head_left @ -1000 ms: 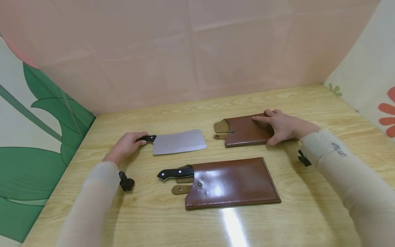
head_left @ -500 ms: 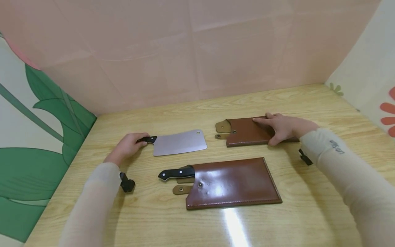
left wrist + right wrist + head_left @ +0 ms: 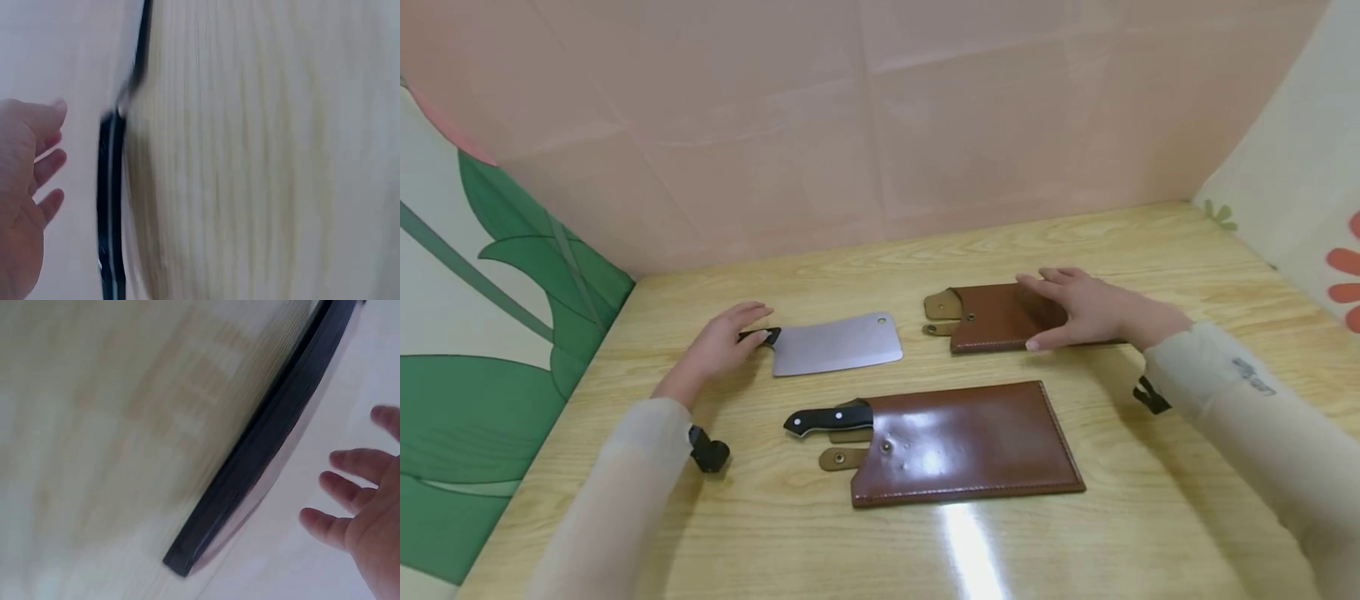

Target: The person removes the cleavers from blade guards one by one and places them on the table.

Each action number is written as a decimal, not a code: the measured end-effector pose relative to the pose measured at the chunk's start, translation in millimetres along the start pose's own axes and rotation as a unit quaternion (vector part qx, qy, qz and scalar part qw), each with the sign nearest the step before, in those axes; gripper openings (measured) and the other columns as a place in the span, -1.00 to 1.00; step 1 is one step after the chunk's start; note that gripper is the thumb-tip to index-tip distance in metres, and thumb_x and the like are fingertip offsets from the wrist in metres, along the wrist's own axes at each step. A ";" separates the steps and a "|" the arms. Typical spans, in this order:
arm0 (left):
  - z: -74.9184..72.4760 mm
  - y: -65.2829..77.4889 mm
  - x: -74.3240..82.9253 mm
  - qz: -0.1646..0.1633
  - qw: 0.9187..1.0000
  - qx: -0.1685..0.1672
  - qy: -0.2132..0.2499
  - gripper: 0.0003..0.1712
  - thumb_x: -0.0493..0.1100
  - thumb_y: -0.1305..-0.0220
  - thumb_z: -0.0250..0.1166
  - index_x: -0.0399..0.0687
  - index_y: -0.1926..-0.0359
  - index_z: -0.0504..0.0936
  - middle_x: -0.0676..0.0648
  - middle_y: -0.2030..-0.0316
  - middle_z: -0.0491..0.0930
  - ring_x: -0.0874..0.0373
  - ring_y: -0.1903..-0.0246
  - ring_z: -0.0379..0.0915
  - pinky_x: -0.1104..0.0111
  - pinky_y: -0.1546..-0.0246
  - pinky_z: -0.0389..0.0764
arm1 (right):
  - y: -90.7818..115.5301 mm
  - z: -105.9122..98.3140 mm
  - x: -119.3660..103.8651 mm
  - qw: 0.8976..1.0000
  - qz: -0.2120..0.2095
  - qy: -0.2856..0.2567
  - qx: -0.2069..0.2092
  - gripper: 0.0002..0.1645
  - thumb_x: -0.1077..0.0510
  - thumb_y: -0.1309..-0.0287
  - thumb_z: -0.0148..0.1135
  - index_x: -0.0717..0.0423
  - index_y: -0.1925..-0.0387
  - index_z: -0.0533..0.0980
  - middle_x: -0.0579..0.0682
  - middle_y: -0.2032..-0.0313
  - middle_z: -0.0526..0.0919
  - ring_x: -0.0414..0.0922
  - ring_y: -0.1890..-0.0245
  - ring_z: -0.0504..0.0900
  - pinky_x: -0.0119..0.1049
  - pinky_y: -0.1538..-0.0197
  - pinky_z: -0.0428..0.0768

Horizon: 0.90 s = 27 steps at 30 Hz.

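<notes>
The left hand (image 3: 722,337) is hovering just beside the black handle (image 3: 773,336) of the bare knife (image 3: 838,344), fingers loose, holding nothing. The right hand (image 3: 1090,307) is hanging over the far brown case (image 3: 992,315) — fingers spread. Two cases and one bare knife are lying on the table (image 3: 760,525) — a second black handle (image 3: 826,420) is poking out of the near case (image 3: 985,442).

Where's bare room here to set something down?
The table is bare in front of the nearer sheath, between the sleeves, and behind the unsheathed cleaver, up to the pink backdrop. It's crowded at the cleaver's handle, by the left hand; at the farther sheath, under the right hand; and in the slim gap between cleaver and nearer sheath.
</notes>
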<state>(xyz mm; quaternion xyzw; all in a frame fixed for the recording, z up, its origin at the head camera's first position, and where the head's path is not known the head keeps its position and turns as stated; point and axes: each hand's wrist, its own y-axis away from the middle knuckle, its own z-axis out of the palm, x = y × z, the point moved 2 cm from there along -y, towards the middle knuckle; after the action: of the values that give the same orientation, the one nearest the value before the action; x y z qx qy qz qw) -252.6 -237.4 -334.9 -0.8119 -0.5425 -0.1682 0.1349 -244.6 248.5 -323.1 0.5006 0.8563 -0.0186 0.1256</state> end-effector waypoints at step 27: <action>46.6 56.4 97.4 0.040 0.992 -0.025 0.113 -0.55 -0.22 -0.31 0.14 -0.12 -0.21 0.43 -0.24 -0.18 0.40 -0.17 -0.22 0.26 -0.03 -0.25 0.23 | 42.1 28.7 -98.4 0.991 -0.118 -0.061 -0.008 0.25 -0.47 0.25 0.30 0.02 -0.40 0.08 0.37 -0.35 0.04 0.43 -0.29 0.01 0.42 -0.14 0.15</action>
<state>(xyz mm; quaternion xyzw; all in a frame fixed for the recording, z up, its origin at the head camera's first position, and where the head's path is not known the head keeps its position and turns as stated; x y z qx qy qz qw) -159.9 -158.5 -338.4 -0.8119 -0.4864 -0.2668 0.1817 -156.7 181.1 -324.0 0.3935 0.9001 -0.0570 0.1780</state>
